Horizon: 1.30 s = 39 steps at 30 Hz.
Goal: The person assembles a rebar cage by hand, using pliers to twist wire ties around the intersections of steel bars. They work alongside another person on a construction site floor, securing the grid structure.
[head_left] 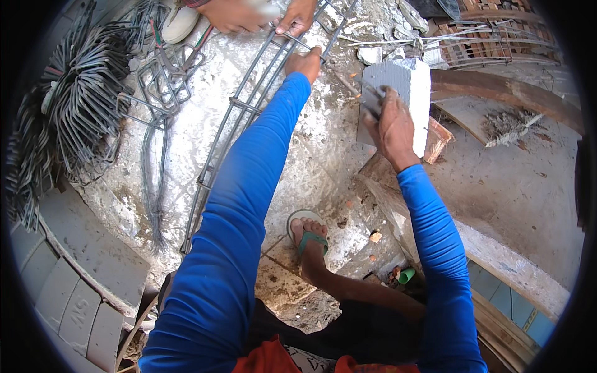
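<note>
My left hand [303, 64] is closed around a bar at the far end of a long steel rebar cage [245, 105], which slants across the floor with square stirrups along it. Over a pale grey block [418, 87] at the right, my right hand [395, 127] has its fingers curled. A dark, thin, blurred object [371, 93] shows at its fingertips, and its kind cannot be made out. Beyond my left hand, another person's hand [298, 17] touches the same cage, with that person's other arm beside it.
Bundles of bent steel stirrups [81, 99] pile up at the left, with loose stirrups [165, 84] and tie wire [154, 186] nearby. Grey slabs [68, 280] lie lower left. Rubble [398, 31] and a curved timber [510, 93] are on the right. My sandalled foot [309, 233] stands mid-floor.
</note>
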Available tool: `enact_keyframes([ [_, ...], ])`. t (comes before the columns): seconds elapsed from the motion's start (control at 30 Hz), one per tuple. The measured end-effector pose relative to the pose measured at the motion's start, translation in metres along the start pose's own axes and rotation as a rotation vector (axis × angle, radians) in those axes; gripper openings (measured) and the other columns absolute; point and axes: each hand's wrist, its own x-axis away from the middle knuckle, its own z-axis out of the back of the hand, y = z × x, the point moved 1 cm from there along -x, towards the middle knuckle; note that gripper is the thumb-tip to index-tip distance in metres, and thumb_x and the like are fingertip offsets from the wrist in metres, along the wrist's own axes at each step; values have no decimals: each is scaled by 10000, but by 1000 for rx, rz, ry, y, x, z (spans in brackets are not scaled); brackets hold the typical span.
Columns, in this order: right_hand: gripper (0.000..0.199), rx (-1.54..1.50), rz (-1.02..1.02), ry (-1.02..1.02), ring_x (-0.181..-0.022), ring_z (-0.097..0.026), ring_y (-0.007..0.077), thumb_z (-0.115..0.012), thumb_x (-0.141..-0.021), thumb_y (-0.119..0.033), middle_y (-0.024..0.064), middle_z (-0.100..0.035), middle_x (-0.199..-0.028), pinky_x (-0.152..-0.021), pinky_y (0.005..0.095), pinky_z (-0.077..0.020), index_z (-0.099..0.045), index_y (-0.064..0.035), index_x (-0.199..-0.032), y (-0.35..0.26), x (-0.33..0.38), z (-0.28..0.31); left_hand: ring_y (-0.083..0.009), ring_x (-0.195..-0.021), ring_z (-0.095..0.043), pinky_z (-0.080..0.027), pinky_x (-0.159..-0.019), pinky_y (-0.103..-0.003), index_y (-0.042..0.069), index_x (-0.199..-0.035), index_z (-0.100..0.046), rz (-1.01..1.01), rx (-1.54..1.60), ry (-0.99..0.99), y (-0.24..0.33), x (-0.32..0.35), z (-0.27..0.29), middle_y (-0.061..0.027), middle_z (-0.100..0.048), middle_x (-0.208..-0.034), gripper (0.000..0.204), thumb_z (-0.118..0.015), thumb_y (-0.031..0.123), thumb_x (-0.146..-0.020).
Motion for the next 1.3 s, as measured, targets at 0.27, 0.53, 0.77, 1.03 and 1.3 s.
enact_keyframes([
  [0.27,453,-178,-392,-379,-757,-676,305,-547,-1035,-334,167,-684,-964,-594,362,-532,-482,12,-1320,-24,0,-3,-297,-655,-713,-571,-705,-383,-181,-820,-671,-7,-17,17,-7,-12,2,-244,-691,-725,631,-658,450,-840],
  [0.53,435,-1389,-1014,-698,-632,-669,153,-588,-1020,-402,75,-649,-823,-471,260,-513,-516,10,-1138,-24,13,-16,-301,-659,-719,-578,-722,-385,-195,-930,-657,-15,20,10,-8,-9,-2,-242,-699,-761,614,-705,407,-819],
  [0.77,647,143,56,-28,-949,-663,290,-762,-850,-323,139,-643,-1007,-774,407,-533,-469,45,-1294,-2,-2,8,-268,-665,-685,-563,-639,-364,-146,-913,-672,-38,109,6,-10,-13,0,-183,-697,-800,525,-704,374,-847],
  [1.03,500,-194,-387,-311,-784,-652,375,-603,-990,-387,198,-670,-993,-673,458,-497,-520,22,-1265,-17,3,-1,-322,-701,-715,-567,-739,-387,-182,-904,-673,-23,76,33,-1,5,2,-284,-698,-817,614,-693,427,-831],
  [1.3,584,-1355,-980,-723,-553,-553,61,-644,-972,-491,5,-607,-715,-452,188,-437,-563,28,-1228,-32,21,-19,-364,-741,-712,-551,-791,-426,-158,-839,-693,-26,-8,29,-12,-10,-3,-270,-703,-794,624,-689,465,-831],
])
